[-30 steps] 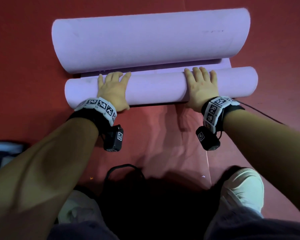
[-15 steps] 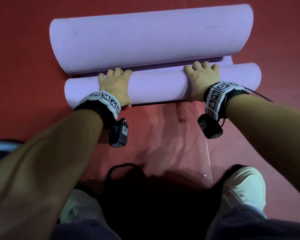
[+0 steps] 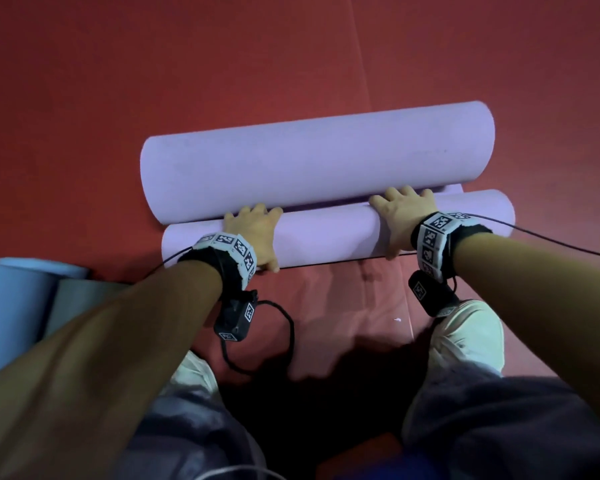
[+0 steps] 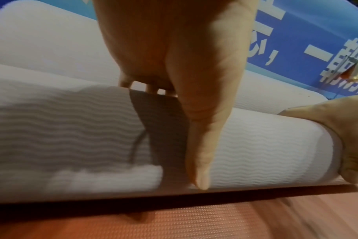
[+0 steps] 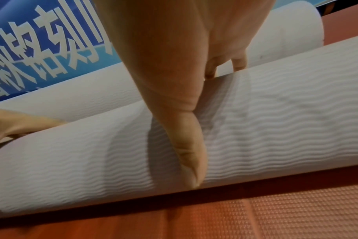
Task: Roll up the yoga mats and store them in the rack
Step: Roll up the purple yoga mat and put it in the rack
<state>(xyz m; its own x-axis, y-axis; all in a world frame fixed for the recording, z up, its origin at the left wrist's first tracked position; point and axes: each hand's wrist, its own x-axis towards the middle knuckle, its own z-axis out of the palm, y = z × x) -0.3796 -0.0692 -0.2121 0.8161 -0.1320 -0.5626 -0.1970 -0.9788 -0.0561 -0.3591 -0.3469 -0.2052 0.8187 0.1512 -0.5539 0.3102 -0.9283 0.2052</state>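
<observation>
Left grip (image 3: 253,233) and right grip (image 3: 400,220) curl over the near roll of the yoga mat (image 3: 326,237) (thumbs down its front) on the red floor (image 3: 153,64).

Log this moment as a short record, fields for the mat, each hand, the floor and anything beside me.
Mat: purple, near roll beside larger far roll
Left hand: on near roll, fingers over its top, thumb on near face
Right hand: same hold, further right
Floor: red floor
Beside: rolled blue mat, left edge
</observation>
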